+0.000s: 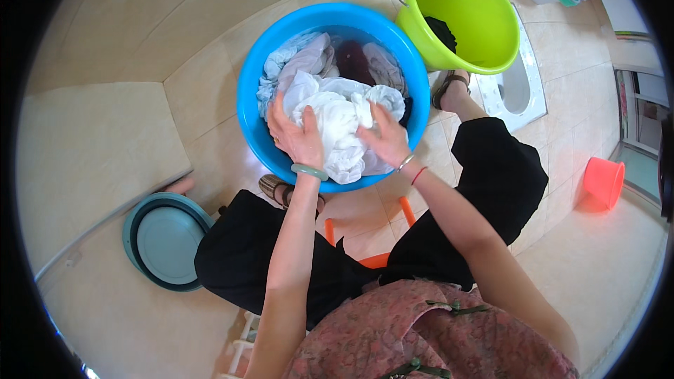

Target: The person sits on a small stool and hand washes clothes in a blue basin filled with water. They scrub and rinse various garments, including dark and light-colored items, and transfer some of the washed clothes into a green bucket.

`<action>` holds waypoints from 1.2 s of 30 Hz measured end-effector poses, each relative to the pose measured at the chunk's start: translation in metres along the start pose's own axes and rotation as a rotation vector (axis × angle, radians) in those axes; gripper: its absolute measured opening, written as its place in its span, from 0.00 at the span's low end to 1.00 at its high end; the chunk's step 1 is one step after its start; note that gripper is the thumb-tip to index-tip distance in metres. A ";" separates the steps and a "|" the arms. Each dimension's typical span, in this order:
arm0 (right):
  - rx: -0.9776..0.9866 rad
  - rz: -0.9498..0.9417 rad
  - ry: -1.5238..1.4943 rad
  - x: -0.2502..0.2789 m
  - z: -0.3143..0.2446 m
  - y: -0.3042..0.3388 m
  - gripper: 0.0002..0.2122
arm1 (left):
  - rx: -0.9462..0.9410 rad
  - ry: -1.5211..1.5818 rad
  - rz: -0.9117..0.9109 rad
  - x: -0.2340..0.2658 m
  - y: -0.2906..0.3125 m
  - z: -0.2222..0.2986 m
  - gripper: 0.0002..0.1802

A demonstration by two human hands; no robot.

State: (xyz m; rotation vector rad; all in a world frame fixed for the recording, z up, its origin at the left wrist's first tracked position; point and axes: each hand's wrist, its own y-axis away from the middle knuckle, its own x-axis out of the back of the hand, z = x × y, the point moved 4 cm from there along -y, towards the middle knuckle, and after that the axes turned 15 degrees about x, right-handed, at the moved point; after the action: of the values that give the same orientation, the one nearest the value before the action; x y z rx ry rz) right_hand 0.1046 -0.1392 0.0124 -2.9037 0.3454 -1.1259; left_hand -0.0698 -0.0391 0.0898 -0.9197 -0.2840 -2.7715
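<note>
White wet laundry (337,123) is heaped in a large round blue basin (247,109) on the floor between my feet. My left hand (298,139) rests on the left side of the white heap, fingers and thumb spread, a pale green bangle at the wrist. On the heap's right side, my right hand (387,142) touches the fabric with its fingers and thumb apart. White folds bulge up between the two hands. Behind them in the basin lie pale grey-lilac cloth (385,67) and dark reddish water or fabric (353,63); I cannot tell which.
A lime-green bucket (484,21) with a dark cloth (442,31) inside stands against the basin's far right. Beside it is a white squat toilet (519,88). A grey-green folding basin (167,242) lies left, a coral bucket (604,181) right. An orange stool (375,261) is under me.
</note>
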 end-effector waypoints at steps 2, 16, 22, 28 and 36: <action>-0.028 0.049 -0.077 -0.007 0.005 0.010 0.31 | -0.311 -0.199 0.028 0.001 0.014 0.035 0.28; -0.404 0.316 -1.133 0.073 0.027 -0.038 0.12 | -0.237 -0.031 -0.155 0.003 -0.003 -0.003 0.23; 0.041 -0.034 -0.087 0.029 -0.001 -0.038 0.27 | -0.485 -0.499 -0.253 -0.017 0.043 0.023 0.32; -0.017 -0.210 -0.031 -0.017 -0.007 0.033 0.26 | -0.391 -0.654 -0.409 -0.013 0.061 -0.023 0.36; -0.141 -0.176 0.005 0.006 -0.020 0.005 0.27 | -0.266 -0.732 -0.463 -0.018 0.038 -0.022 0.32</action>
State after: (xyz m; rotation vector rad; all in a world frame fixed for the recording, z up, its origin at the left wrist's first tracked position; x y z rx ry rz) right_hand 0.0943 -0.1439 0.0313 -3.1079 0.1779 -1.1771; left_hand -0.0580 -0.0784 0.0659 -2.1705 -0.2597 -2.7671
